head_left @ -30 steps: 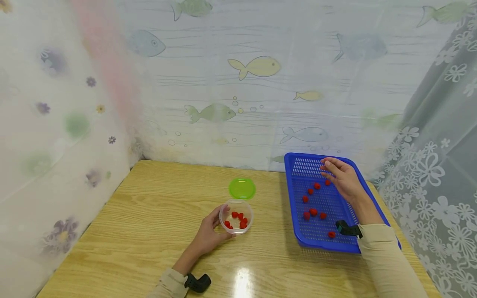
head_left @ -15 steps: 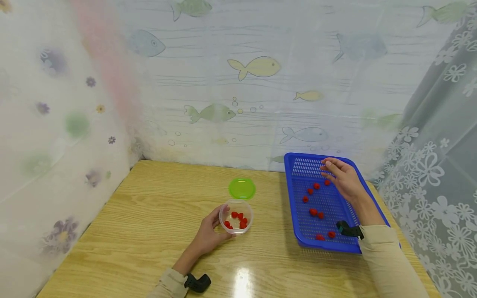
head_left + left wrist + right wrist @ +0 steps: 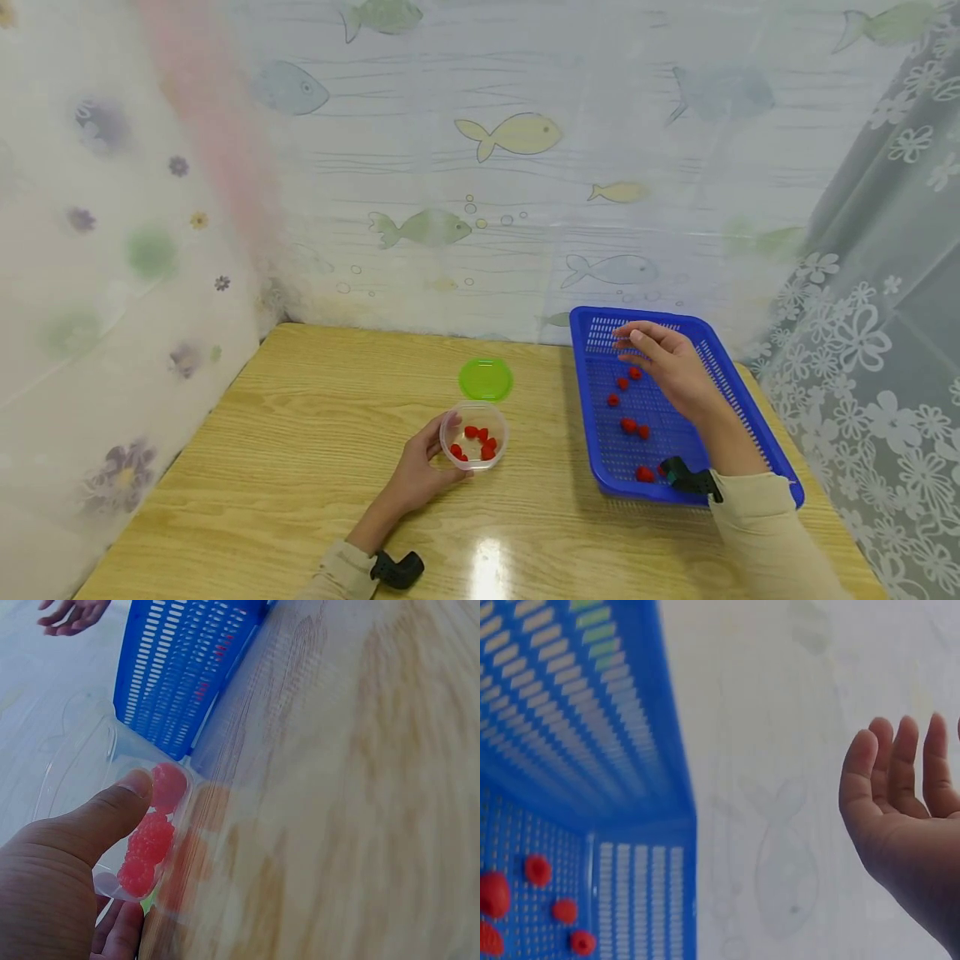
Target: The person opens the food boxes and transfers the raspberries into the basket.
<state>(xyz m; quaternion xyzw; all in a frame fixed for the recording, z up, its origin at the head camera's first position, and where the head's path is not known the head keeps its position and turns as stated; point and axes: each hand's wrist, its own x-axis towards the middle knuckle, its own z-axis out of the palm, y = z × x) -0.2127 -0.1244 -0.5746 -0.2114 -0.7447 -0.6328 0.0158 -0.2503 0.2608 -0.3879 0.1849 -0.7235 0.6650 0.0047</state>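
Note:
My left hand (image 3: 416, 477) grips a small clear plastic tub (image 3: 502, 427) on the table, thumb on the near side. Inside the tub lie several red raspberries (image 3: 487, 452), seen through its wall as raspberries (image 3: 152, 838) in the left wrist view. Over the blue plastic basket (image 3: 588, 417), my right hand (image 3: 678, 371) hovers with loosely bent fingers. Nothing shows between the fingers of that hand (image 3: 911, 817) in the right wrist view. Several more raspberries (image 3: 628, 426) are scattered on the basket floor; the right forearm and wrist camera cover part of it.
Behind the tub, a green lid (image 3: 486, 380) lies flat on the wooden table (image 3: 315, 433). Basket walls rise on the right side, close to the table's right edge. Patterned curtains (image 3: 420, 167) hang behind and at both sides.
One raspberry has rolled toward the basket's front, and another beside it shifted slightly. My right hand has since moved a little left. The left hand and tub stay put.

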